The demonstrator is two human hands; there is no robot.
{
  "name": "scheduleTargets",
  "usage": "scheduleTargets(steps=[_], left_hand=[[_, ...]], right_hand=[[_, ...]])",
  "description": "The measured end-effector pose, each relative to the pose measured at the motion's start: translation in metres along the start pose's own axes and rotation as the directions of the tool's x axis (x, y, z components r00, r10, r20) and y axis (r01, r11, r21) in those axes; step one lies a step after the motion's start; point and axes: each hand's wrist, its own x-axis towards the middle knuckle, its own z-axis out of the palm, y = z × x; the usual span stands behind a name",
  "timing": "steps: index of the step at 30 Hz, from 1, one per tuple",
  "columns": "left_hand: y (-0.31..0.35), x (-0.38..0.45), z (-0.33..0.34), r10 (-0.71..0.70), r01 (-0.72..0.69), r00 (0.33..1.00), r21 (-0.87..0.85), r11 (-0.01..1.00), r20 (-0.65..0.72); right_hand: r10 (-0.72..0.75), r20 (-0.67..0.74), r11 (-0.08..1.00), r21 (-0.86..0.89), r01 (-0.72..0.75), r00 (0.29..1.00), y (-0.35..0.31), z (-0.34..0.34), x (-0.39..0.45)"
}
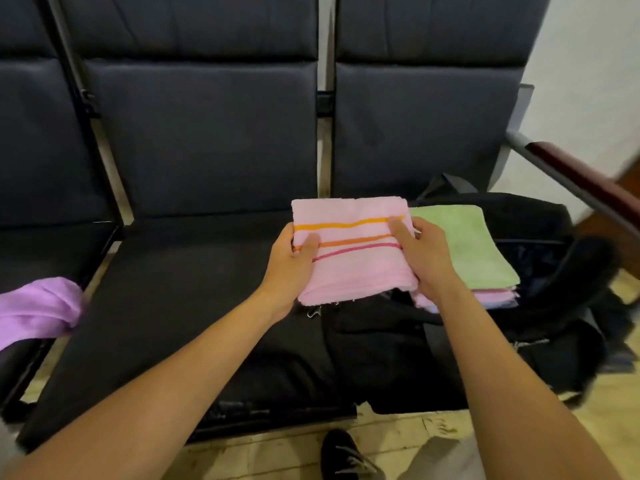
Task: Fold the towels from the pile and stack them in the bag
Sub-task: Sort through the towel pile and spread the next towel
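A folded pink towel (353,261) with orange and red stripes is held above the seat, just left of the bag. My left hand (294,261) grips its left edge, thumb on top. My right hand (420,254) grips its right edge, thumb on the stripes. The open black bag (540,244) lies on the right seat. Inside it sits a stack of folded towels with a green towel (467,251) on top and pink edges showing beneath. A crumpled purple towel (38,311) lies on the left seat.
Dark padded bench seats (194,282) with backrests fill the view. A metal armrest with a dark red top (581,178) runs along the right. A black shoe (341,452) stands on the tiled floor below.
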Motion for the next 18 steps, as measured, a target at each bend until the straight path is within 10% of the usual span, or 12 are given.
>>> scheduleTargets(steps=[18], left_hand=[[-0.012,0.040,0.144,-0.008,0.004,0.995,0.039,0.999,0.102]], right_hand=[[-0.006,-0.326,0.999,0.030,0.017,0.945,0.058,-0.105,0.051]])
